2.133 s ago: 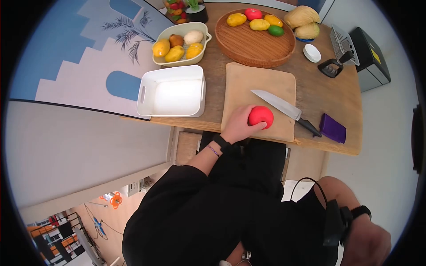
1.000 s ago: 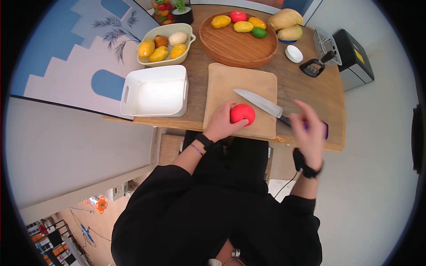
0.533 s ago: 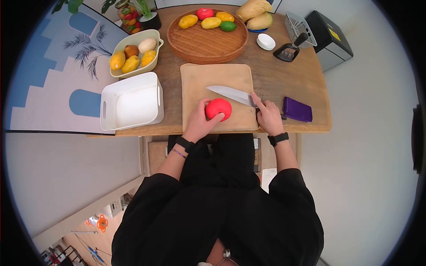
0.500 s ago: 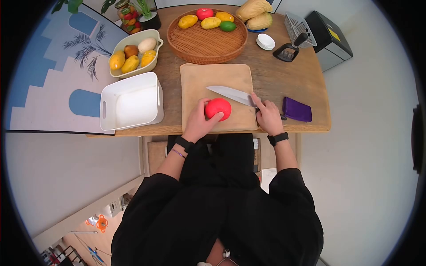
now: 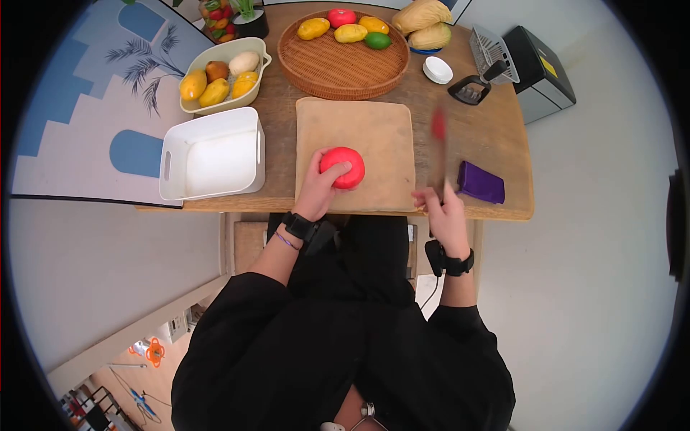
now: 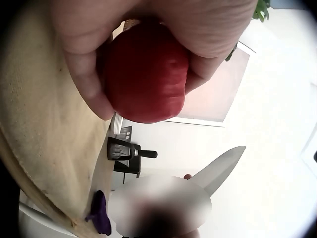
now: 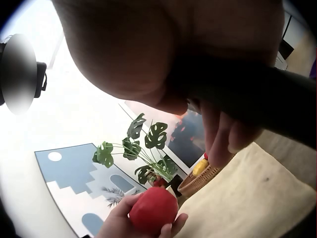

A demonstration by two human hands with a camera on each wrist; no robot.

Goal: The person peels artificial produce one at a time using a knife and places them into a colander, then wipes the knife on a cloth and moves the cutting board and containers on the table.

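Note:
My left hand [image 5: 315,192] holds a red round fruit [image 5: 348,159] over the left part of the tan cutting board [image 5: 381,136], thumb across its top. In the left wrist view the fingers curl round both sides of the fruit [image 6: 146,74], whose smooth skin has a few small dents. Off the board's front right corner, my right hand [image 5: 448,224] grips a kitchen knife [image 5: 440,147] by its black handle. The blade points up and away from me, blurred in the head view, with a red patch on it. Its blade [image 6: 220,171] appears sharper in the left wrist view.
A white bin [image 5: 226,161] stands left of the board, a cream basket [image 5: 267,61] of fruit behind it. A round wicker tray [image 5: 341,68] with several fruits lies at the back. To the right are a purple case [image 5: 481,183], a black-handled tool [image 5: 471,90] and a white bowl [image 5: 438,70].
The right hand came in from the lower right, took the knife lying on the board by its handle and raised it off to the right. The left hand keeps holding the fruit, thumb now on top.

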